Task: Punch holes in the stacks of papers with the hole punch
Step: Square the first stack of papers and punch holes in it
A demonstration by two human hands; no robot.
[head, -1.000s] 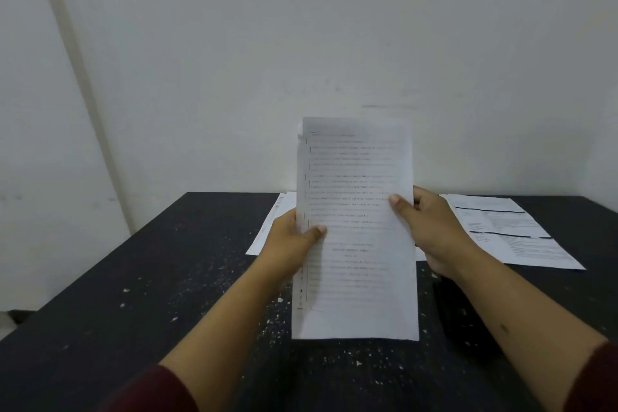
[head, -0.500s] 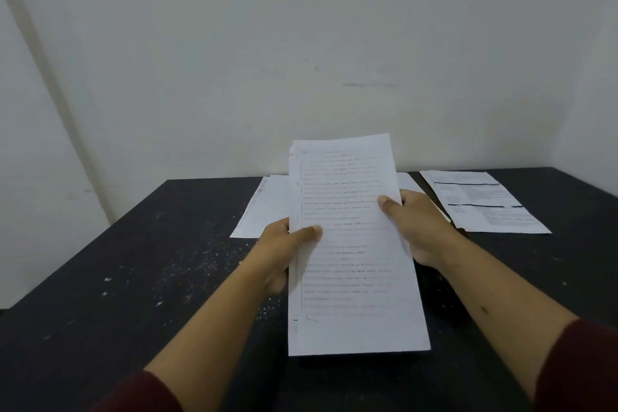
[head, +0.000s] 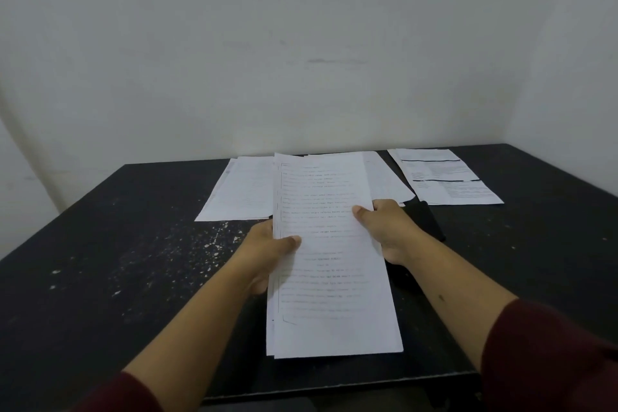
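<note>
A: Both hands on the stack (head: 329, 264) here. The left hand (head: 267, 254) grips its left edge, thumb curled over the top sheet, the other fingers tucked beneath and out of view.

B: And the right hand (head: 389, 231) mirrors it on the right edge, thumb pressed on the printed face, fingers hidden behind the paper. Clamped on the stack, both of them.

A: The stack lies low over the table (head: 117, 278), long side running away from the person, tilted a little with the far end raised. Whether the near end touches the tabletop, hard to tell.

B: The sheets aren't quite square: the lower ones peek out along the left edge.

A: Look just right of the right hand. A dark object (head: 426, 221) on the table, partly behind the wrist. It could be the punch, but black on black, the shape is unclear.

B: Farther back, a pile of papers (head: 240, 194) lies flat to the left, another sheet (head: 384, 182) shows behind the held stack, and a printed page (head: 448, 177) with dark bars lies at the right rear.

A: White specks (head: 214, 241) are scattered on the tabletop left of the left hand. Dark red sleeves (head: 548, 358) at both forearms.
</note>
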